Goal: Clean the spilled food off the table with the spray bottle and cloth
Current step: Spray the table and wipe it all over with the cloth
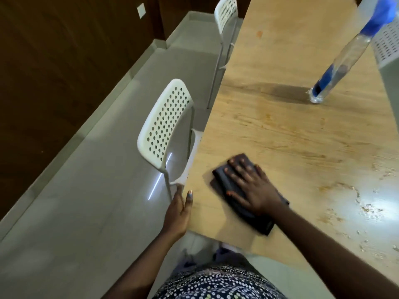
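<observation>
Here, in the head view, a long wooden table (280, 130) is seen from above, running from 6 o'clock up toward 12 o'clock. A dark folded cloth (231, 182) is pressed flat on the table near its left edge, at about 6 o'clock from the middle of the picture. The right hand (252, 186) is laid on top of the cloth with the fingers (234, 169) spread out and straight, so nothing is gripped; the cloth is only pushed down. The cloth looks blurred.

The left hand (179, 210) is held at the left edge of the table, at about 7 o'clock. Its fingers are straight and relaxed, and the edge is touched by them. Nothing is held in it.

A clear spray bottle (345, 59) with a blue top is stood on the table at about 2 o'clock, well apart from the cloth. Bits of spilled food (354, 203) and a wet shine are seen on the table at about 4 o'clock, to the right of the cloth. A small orange stain (259, 33) is seen far up the table at 12 o'clock.

A white chair (166, 126) with holes in its back is pushed against the left side of the table at 9 o'clock. A second white chair (225, 14) is set farther up at 12 o'clock.
</observation>
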